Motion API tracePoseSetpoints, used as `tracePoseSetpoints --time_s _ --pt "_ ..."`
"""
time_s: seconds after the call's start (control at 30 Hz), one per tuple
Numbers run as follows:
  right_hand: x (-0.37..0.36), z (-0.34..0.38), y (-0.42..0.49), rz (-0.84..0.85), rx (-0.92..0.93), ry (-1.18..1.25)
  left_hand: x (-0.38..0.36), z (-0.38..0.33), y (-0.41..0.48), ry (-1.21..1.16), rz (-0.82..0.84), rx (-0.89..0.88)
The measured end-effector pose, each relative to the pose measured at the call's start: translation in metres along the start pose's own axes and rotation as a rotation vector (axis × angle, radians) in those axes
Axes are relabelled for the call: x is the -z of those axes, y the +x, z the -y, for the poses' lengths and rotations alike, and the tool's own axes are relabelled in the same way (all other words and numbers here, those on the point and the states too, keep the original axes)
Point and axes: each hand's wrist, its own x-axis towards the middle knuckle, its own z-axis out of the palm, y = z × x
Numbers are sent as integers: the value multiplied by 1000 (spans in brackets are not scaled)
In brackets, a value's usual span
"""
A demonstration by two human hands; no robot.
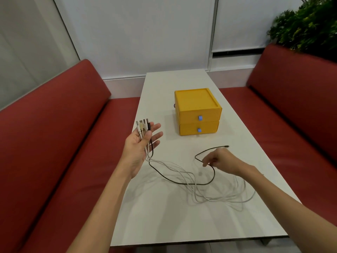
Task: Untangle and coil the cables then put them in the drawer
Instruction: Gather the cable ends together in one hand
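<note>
Several cables lie tangled on the white table (182,225): white cables (215,199) in loose loops and one black cable (164,177) curving through them. My left hand (138,150) is raised palm up at the table's left edge and holds the bunched plug ends (143,126), which stick up past my fingers. My right hand (220,160) hovers over the middle of the table, slightly blurred, and its fingertips pinch a loop of the black cable. The black cable's free end (227,146) lies just beyond that hand. A yellow two-drawer box (197,104) stands behind, with both drawers shut.
Each drawer has a small blue handle, upper (200,117) and lower (199,130). Red padded benches run along the left (54,143) and right (291,125) of the narrow table. A green plant (308,28) sits behind the right bench.
</note>
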Motion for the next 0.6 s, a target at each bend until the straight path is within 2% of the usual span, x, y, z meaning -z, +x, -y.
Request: tracePoseSetpoints --time_s 0.1,0.43,0.6 --pt "0 0 2 27 -70 -49 -3 0 0 17 7 -1" --pt "27 5 6 -137 -109 25 -12 1 -2 31 50 9" --pt "44 29 0 -241 -50 229 -15 2 1 72 74 13"
